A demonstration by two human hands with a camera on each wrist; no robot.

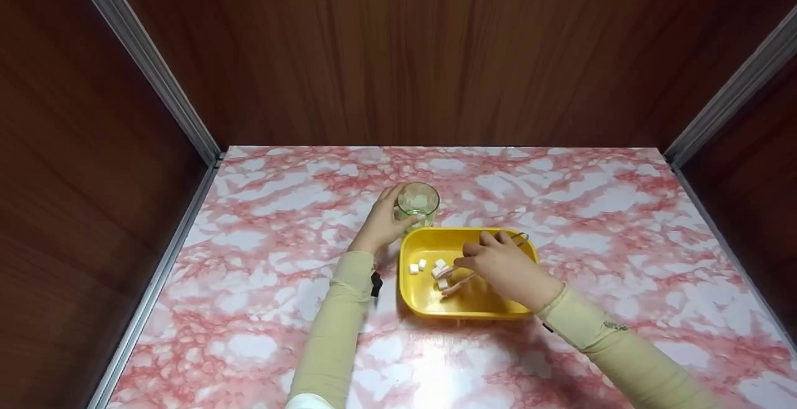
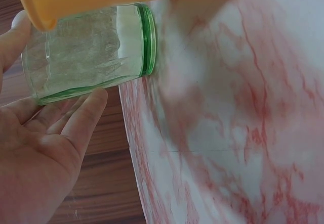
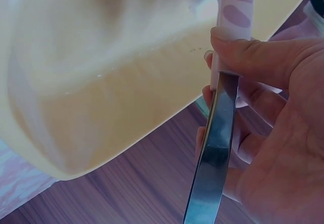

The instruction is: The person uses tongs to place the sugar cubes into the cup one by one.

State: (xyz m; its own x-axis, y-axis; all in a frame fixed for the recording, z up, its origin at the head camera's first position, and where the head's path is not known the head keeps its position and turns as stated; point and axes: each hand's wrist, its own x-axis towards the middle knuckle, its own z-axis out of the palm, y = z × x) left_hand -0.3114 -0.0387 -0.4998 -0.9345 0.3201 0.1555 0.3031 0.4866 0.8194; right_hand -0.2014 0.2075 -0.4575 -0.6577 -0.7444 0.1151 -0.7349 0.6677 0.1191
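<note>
A clear greenish drinking glass (image 1: pixel 418 200) stands upright on the table just behind the yellow basin (image 1: pixel 408 297). My left hand (image 1: pixel 381 225) holds it from the left, the thumb on the near side and the fingers round the far side. Over the basin, my right hand (image 1: pixel 507 272) grips a pair of tongs (image 3: pixel 215 143) with a metal bow and pale pink arms, pinched between thumb and fingers. The tong tips point down and left among several small white cubes (image 1: pixel 414 269) on the basin floor. One cube (image 1: pixel 443 284) lies between the tips.
The table (image 1: pixel 261 309) has a red and white marbled top. Dark wood-grain panels (image 1: pixel 436 54) rise behind it and at both sides, with grey metal strips (image 1: pixel 149 66) along their corners.
</note>
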